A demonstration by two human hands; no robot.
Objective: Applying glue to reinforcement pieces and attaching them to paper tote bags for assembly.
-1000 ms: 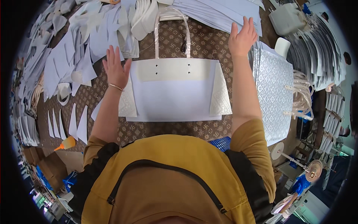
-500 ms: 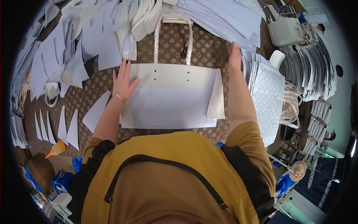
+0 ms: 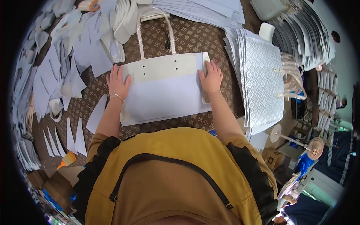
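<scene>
fingers (image 3: 114, 75) of your left hand (image 3: 118, 84) lie flat and slightly spread on the left edge of the white paper bag (image 3: 163, 88); those of your right hand (image 3: 210, 77) press together on the folded side flap (image 3: 205, 62) at its right edge, pinching nothing. the bag lies flat in the middle of the counter (image 3: 195, 37), handles (image 3: 155, 30) pointing away from you. i think the flap could spring open or crease crooked if your pressure is uneven, and the bag may slide on the patterned cloth. room is tight: the silver bag stack (image 3: 262, 82) is just beside your right hand, loose white paper pieces (image 3: 75, 56) are near your left, and the glue bottle (image 3: 67, 159) lies low on the left. free space is mostly near your body
</scene>
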